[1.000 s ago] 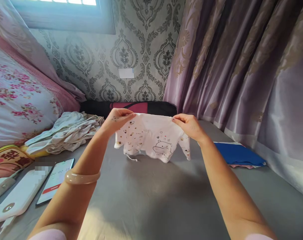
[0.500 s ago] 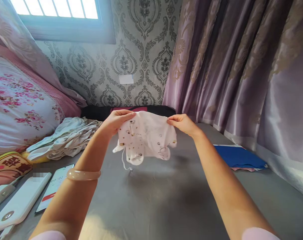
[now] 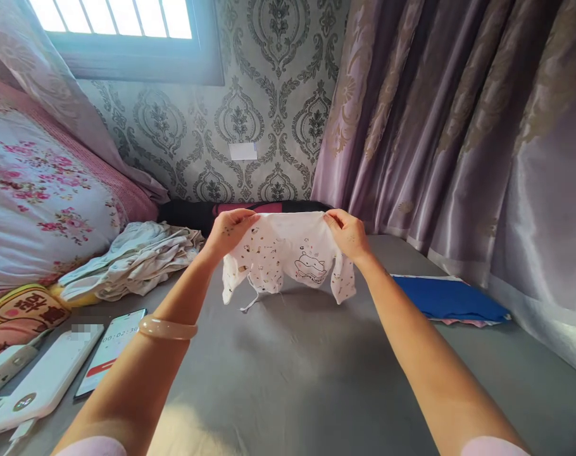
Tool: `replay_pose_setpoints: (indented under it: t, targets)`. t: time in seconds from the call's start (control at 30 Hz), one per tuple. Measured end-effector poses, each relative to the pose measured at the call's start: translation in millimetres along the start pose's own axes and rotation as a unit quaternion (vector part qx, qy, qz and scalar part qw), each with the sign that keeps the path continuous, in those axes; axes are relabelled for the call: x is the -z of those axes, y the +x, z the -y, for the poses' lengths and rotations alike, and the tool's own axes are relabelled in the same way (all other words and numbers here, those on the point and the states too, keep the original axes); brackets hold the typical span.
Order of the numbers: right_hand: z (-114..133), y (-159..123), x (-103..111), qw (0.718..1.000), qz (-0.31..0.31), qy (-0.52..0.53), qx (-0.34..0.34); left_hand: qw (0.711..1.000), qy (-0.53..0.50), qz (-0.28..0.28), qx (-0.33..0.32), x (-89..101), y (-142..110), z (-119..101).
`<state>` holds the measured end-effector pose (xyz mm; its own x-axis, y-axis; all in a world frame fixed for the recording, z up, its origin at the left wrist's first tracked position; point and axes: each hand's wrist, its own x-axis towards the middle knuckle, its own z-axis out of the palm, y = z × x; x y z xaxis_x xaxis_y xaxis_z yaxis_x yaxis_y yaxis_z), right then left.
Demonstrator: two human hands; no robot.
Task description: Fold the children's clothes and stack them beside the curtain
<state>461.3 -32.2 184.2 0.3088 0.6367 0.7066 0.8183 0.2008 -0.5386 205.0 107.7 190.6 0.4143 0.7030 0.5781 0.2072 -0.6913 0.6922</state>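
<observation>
A small white baby shirt (image 3: 288, 253) with a scattered print and a cartoon face hangs stretched between my two hands, just above the grey bed sheet (image 3: 288, 373). My left hand (image 3: 231, 232) pinches its upper left corner. At the upper right corner, my right hand (image 3: 347, 233) grips the cloth between thumb and fingers. Both sleeves hang down at the sides, and a thin white tie string dangles below on the left. A pale bangle (image 3: 168, 327) circles my left forearm.
Crumpled light clothes (image 3: 136, 263) lie at the left beside a floral pillow (image 3: 45, 202). Nearer are a phone (image 3: 112, 351), a white power bank (image 3: 48, 380) and a power strip (image 3: 7, 370). Folded blue cloth (image 3: 452, 297) lies at the right, near the curtain (image 3: 411, 126).
The shirt has been pulled out from a bunched shape, so its top edge is straight and the cartoon face shows. My right hand has turned, with more fingers over the cloth.
</observation>
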Motion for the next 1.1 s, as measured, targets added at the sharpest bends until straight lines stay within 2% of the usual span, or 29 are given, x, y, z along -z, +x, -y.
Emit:
replay_pose_setpoints:
  t: [0.1,0.2,0.3,0.37,0.43,0.5,0.6,0.63,0.7,0.77,0.8,0.87,0.93,1.0,1.1]
  targets:
    - [6.1,-8.1,6.6,0.997,-0.001,-0.066,0.034,0.991,0.121,-0.025,-0.051,5.2,-8.4,-2.7]
    - [13.3,-20.1,17.4,0.994,0.017,-0.095,0.053,0.972,0.204,-0.028,-0.113,18.4,-24.1,-13.7]
    - [27.6,-34.3,34.3,0.997,0.034,-0.049,0.051,0.965,0.211,-0.019,-0.154,37.7,-43.7,-34.1]
    - [41.7,-41.9,48.6,0.999,0.042,-0.001,0.024,0.968,0.19,-0.015,-0.164,52.0,-55.5,-52.2]
    - [56.6,-44.8,63.3,0.998,0.054,0.04,-0.015,0.974,0.165,-0.034,-0.149,65.3,-62.9,-71.4]
    - [67.6,-42.0,74.7,0.993,0.072,0.08,-0.047,0.987,0.127,-0.038,-0.093,75.5,-63.9,-87.2]
    - [65.8,-32.3,77.0,0.973,0.14,0.15,-0.103,0.997,0.07,0.028,-0.002,78.7,-53.4,-90.4]
    - [58.7,-29.8,72.4,0.961,0.176,0.17,-0.126,0.996,0.057,0.068,0.02,75.1,-48.3,-83.1]
    - [34.9,-29.3,54.7,0.935,0.249,0.19,-0.169,0.984,0.041,0.164,0.053,59.7,-39.6,-54.7]
    - [1.9,-36.5,27.9,0.915,0.304,0.177,-0.196,0.96,0.041,0.27,0.07,34.4,-36.7,-11.7]
    - [-16.0,-42.7,12.8,0.912,0.321,0.158,-0.202,0.949,0.054,0.301,0.078,19.3,-38.2,12.5]
    - [-49.5,-58.7,-16.9,0.914,0.336,0.101,-0.203,0.936,0.095,0.326,0.093,-11.5,-46.6,58.9]
    - [-74.6,-75.6,-40.7,0.923,0.336,0.037,-0.186,0.928,0.137,0.334,0.096,-37.8,-58.9,95.1]
    - [-88.6,-89.0,-55.3,0.924,0.341,-0.024,-0.172,0.92,0.18,0.332,0.103,-55.2,-70.0,117.3]
    - [-94.5,-98.7,-63.3,0.921,0.35,-0.088,-0.146,0.906,0.226,0.342,0.102,-65.2,-77.8,130.6]
